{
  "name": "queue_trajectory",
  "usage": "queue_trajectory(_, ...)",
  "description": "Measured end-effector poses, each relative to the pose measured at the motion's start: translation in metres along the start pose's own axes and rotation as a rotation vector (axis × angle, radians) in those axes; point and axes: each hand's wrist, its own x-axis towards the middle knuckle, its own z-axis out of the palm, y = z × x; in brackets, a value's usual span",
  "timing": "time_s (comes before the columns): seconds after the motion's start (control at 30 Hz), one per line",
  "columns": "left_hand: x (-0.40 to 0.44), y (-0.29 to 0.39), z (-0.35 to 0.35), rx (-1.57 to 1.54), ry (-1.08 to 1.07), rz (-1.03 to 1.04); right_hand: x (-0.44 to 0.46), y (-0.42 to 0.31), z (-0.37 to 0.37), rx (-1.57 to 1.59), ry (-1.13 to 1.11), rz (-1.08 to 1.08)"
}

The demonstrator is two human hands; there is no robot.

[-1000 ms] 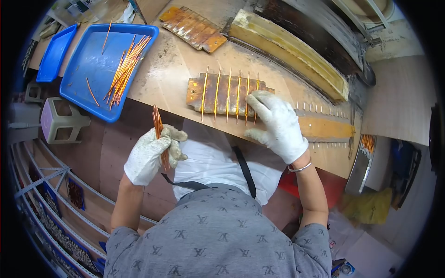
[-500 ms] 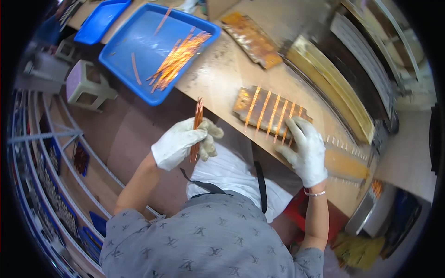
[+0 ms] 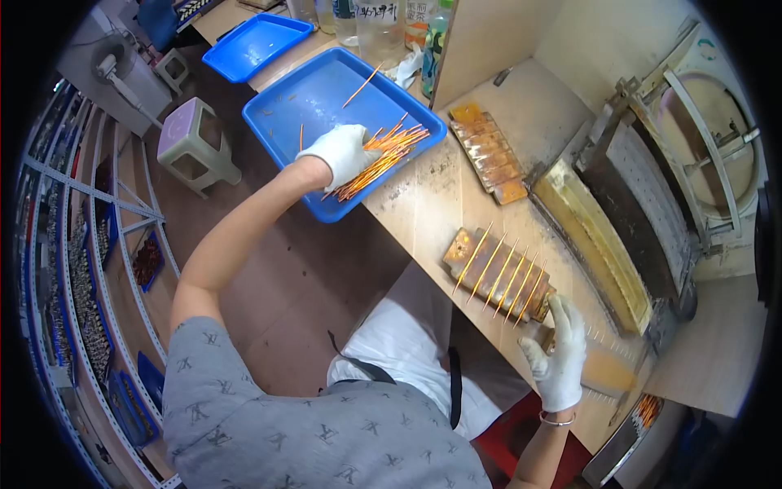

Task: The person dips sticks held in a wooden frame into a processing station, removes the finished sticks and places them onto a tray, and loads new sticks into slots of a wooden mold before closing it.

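My gloved left hand (image 3: pixel 340 155) is at the pile of thin copper strips (image 3: pixel 389 160) in the blue tray (image 3: pixel 277 106). Its fingers are turned down and away from view, so whether they grip any strips is hidden. Several copper strips (image 3: pixel 493 273) lie spaced apart across a brown, stained block (image 3: pixel 460 248) on the bench. At the near right end of that block is my gloved right hand (image 3: pixel 560 359), thumb and fingers apart with nothing visible between them. Its fingertips are close to the block; contact cannot be made out.
A second stained block (image 3: pixel 489 155) lies farther back on the bench (image 3: pixel 415 208). Beyond it stands a long yellowish bar (image 3: pixel 590 244) beside dark machinery. Bottles (image 3: pixel 379 28) and another blue tray (image 3: pixel 257 45) are at the far end. A stool (image 3: pixel 195 143) and shelving are at left.
My left hand has moved from above my lap, where it held a bundle of copper strips, to the pile in the tray. My right hand has shifted off the strips to the block's end.
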Motion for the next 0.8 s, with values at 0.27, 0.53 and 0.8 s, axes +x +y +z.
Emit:
queue_trajectory(0.27, 0.066, -0.021, -0.050, 0.057, 0.182, 0.036, -0.002, 0.001, 0.000, -0.005, 0.001, 0.041)
queue_trajectory(0.53, 0.120, -0.048, -0.003, 0.192, 0.222, -0.054, 0.000, -0.003, -0.006, 0.059, -0.028, 0.144)
queue_trajectory(0.8, 0.038, -0.021, -0.052, -0.309, -0.321, -0.093, -0.007, 0.010, -0.005, -0.035, 0.025, 0.086)
